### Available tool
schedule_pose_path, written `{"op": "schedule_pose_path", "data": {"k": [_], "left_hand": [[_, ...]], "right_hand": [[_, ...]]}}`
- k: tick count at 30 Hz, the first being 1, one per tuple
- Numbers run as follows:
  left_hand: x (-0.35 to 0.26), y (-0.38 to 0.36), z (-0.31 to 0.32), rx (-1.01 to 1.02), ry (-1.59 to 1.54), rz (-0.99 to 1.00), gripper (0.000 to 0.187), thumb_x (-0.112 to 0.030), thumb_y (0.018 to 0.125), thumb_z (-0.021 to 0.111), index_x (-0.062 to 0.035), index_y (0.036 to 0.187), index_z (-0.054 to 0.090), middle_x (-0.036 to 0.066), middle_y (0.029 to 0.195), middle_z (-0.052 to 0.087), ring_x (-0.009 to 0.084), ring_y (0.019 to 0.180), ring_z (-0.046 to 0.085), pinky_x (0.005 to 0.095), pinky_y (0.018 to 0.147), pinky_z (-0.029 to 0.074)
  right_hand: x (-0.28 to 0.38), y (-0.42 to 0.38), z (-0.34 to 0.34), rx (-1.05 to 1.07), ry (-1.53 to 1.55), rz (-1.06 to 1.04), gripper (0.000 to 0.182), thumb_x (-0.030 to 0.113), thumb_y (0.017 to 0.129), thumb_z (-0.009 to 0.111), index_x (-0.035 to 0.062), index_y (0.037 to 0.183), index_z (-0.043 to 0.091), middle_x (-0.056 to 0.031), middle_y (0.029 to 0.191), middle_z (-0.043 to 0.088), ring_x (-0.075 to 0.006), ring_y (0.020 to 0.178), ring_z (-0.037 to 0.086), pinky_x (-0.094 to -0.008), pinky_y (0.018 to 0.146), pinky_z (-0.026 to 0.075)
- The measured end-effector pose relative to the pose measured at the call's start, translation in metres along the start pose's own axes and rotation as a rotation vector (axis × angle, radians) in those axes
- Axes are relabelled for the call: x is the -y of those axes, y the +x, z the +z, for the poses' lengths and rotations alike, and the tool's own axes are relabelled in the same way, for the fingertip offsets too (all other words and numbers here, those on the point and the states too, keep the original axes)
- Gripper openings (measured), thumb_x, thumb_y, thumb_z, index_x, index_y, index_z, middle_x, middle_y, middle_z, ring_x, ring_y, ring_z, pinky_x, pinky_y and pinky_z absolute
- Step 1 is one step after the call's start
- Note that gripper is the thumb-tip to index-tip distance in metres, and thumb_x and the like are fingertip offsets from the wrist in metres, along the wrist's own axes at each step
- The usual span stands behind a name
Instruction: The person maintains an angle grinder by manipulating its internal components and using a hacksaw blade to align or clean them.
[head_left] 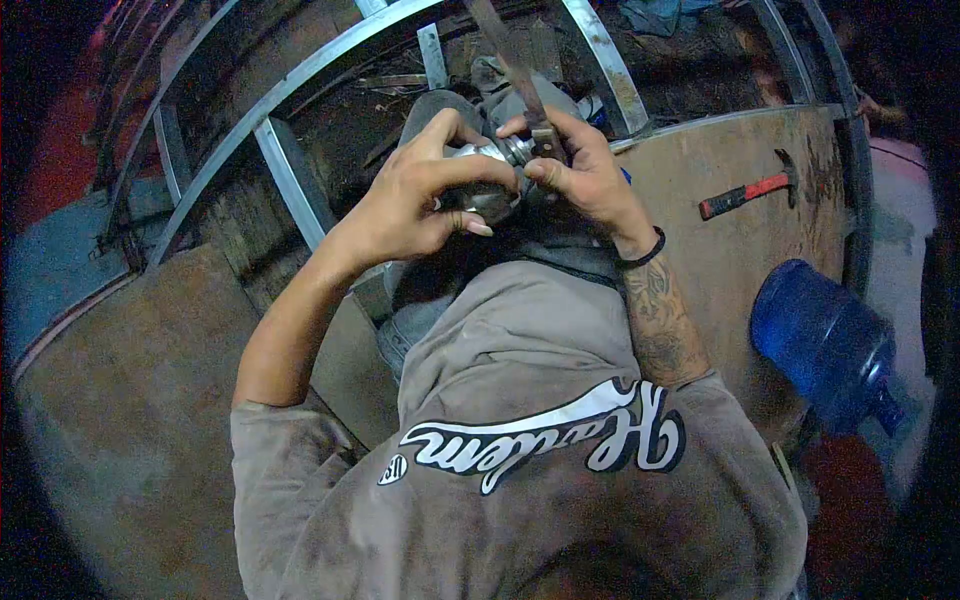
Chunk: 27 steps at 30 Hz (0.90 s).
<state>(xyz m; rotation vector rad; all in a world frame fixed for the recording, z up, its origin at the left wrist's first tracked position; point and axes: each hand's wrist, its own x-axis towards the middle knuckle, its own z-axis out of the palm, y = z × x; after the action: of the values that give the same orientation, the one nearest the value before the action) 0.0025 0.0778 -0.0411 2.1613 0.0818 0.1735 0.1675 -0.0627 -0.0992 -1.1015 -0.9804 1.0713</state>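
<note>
My left hand [425, 185] is closed around a rounded, shiny silver metal piece [490, 200] with a ringed neck [516, 150] on its right side. My right hand [590, 175] grips a long-bladed knife [512, 62] by its brown riveted handle, the blade pointing up and away from me. Thumb and forefinger of that hand are right at the ringed neck. Both hands meet over my lap, and the palms hide much of what they hold.
On a wooden board [680, 200] to the right lies a red and black hammer [745, 195]. Nearer me on that side is a blue water jug [825, 335] on its side. Metal frame bars [290, 180] curve across the front, over dark planks. Another brown board [140, 400] lies left.
</note>
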Motion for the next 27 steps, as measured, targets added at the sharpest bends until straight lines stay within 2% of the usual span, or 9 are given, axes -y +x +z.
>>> {"op": "schedule_pose_path", "data": {"k": [2,5,6,7,9,16,19,22,27], "left_hand": [[-0.001,0.0,-0.001,-0.012,-0.01,-0.035,0.048,-0.011,0.055,0.078,-0.0184,0.1,0.064,0.011,0.093,0.051,0.0301,0.089,0.053,0.0384,0.077,0.044],[-0.003,0.007,-0.003,-0.025,-0.03,-0.058,0.048,-0.01,0.054,0.079,-0.0171,0.099,0.064,0.01,0.092,0.051,0.0293,0.089,0.054,0.0382,0.078,0.044],[0.005,0.007,-0.003,0.02,-0.046,-0.085,0.052,-0.039,0.057,0.078,-0.0104,0.098,0.064,0.011,0.101,0.052,0.0277,0.097,0.051,0.0365,0.084,0.041],[0.006,0.008,-0.004,0.025,-0.039,-0.082,0.052,-0.039,0.057,0.078,-0.0104,0.098,0.064,0.011,0.101,0.052,0.0277,0.097,0.051,0.0365,0.084,0.041],[0.002,0.009,-0.004,-0.046,-0.045,-0.038,0.048,-0.01,0.053,0.079,-0.0153,0.099,0.064,0.01,0.092,0.05,0.0287,0.088,0.053,0.0377,0.078,0.044],[0.005,-0.005,-0.002,-0.041,-0.041,-0.037,0.049,-0.01,0.053,0.079,-0.0155,0.099,0.065,0.009,0.09,0.05,0.0281,0.087,0.052,0.0376,0.078,0.044],[0.012,-0.007,-0.003,0.001,-0.049,-0.067,0.054,-0.034,0.055,0.08,-0.0108,0.101,0.064,0.007,0.095,0.048,0.0253,0.095,0.049,0.0351,0.084,0.042],[0.008,-0.007,-0.008,0.067,-0.115,-0.022,0.066,-0.015,0.048,0.082,-0.0123,0.11,0.061,0.007,0.1,0.047,0.025,0.1,0.047,0.0356,0.092,0.038],[0.016,-0.016,-0.009,0.087,-0.175,-0.051,0.071,-0.009,0.049,0.08,-0.01,0.116,0.057,0.008,0.111,0.049,0.0251,0.109,0.046,0.0366,0.101,0.033]], "right_hand": [[0.012,0.0,0.0,-0.008,0.003,0.289,0.034,0.021,0.082,0.065,0.0038,0.111,0.056,-0.0022,0.095,0.064,-0.0125,0.082,0.059,-0.0273,0.076,0.047],[-0.003,0.011,-0.001,-0.08,-0.156,0.023,0.031,0.025,0.082,0.064,0.0024,0.102,0.059,-0.0055,0.087,0.065,-0.0131,0.077,0.06,-0.0292,0.07,0.048],[-0.004,0.012,0.001,-0.137,-0.174,0.036,0.033,0.031,0.082,0.063,0.0012,0.096,0.06,-0.0074,0.079,0.065,-0.0149,0.072,0.06,-0.0319,0.067,0.047],[0.0,0.014,0.002,-0.142,-0.171,0.029,0.033,0.031,0.082,0.063,0.0012,0.096,0.06,-0.0074,0.079,0.065,-0.0149,0.072,0.06,-0.0319,0.067,0.047],[0.014,0.014,0.006,-0.172,-0.477,0.282,0.034,0.032,0.082,0.062,0.0009,0.094,0.06,-0.0064,0.078,0.064,-0.0158,0.068,0.059,-0.0338,0.064,0.047],[0.015,0.01,0.018,-0.156,-0.166,0.356,0.035,0.036,0.083,0.063,0.0015,0.091,0.06,-0.0032,0.076,0.062,-0.012,0.067,0.057,-0.0296,0.06,0.045],[0.015,0.01,0.018,-0.155,-0.077,0.412,0.035,0.035,0.083,0.064,0.0016,0.094,0.061,-0.0022,0.076,0.061,-0.0101,0.069,0.057,-0.025,0.062,0.045],[0.017,0.012,0.018,-0.164,-0.119,0.259,0.032,0.03,0.084,0.064,0.0011,0.097,0.061,-0.0022,0.079,0.062,-0.0081,0.071,0.055,-0.0227,0.066,0.045],[0.023,0.012,0.019,-0.111,-0.157,0.324,0.027,0.027,0.086,0.062,0.0026,0.097,0.061,-0.0014,0.082,0.062,-0.0079,0.072,0.055,-0.0236,0.066,0.045]]}}
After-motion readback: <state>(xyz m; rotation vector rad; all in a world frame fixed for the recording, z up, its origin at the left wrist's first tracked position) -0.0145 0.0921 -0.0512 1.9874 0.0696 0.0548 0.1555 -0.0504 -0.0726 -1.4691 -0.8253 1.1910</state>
